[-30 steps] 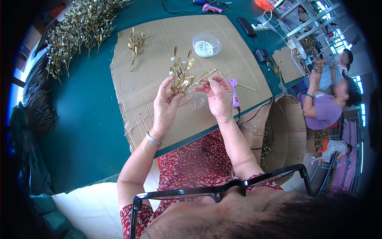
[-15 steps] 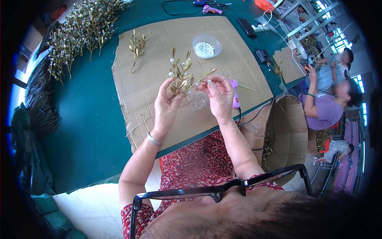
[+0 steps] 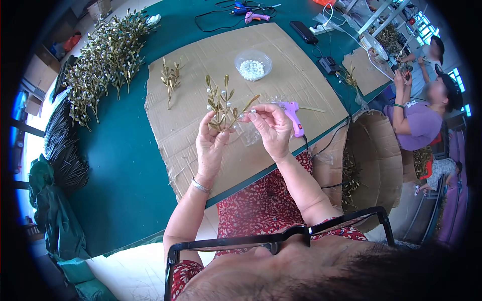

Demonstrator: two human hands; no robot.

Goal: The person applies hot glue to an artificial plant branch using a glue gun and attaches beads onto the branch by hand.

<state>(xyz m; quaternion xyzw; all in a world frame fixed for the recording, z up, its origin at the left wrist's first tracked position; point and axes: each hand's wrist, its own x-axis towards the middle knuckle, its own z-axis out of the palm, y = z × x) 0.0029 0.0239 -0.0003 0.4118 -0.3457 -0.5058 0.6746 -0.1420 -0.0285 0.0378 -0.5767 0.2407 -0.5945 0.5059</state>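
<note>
My left hand [image 3: 212, 150] is closed around the lower stem of a gold leaf spray [image 3: 221, 103], which stands upright and carries several white pearl beads. Close to its right side, my right hand [image 3: 275, 131] pinches a pearl bead [image 3: 253, 111] between thumb and finger, by a side twig of the spray. Whether the bead touches the twig is too small to tell. Beyond both hands, a clear plastic bowl [image 3: 268, 70] holds loose white beads. A purple glue gun [image 3: 295, 120] lies just right of my right hand, on the cardboard sheet [image 3: 201, 60].
Another gold spray [image 3: 170, 83] lies on the cardboard's left. Many beaded sprays [image 3: 108, 55] are heaped at the far left, above a bundle of dark stems [image 3: 65, 145]. A black power adapter [image 3: 303, 32] and cords lie far right. Co-workers [image 3: 416, 120] sit at the right.
My right hand has brought the bead in closer to the spray's side twig. My left hand still grips the spray. The whole view has shifted a little.
</note>
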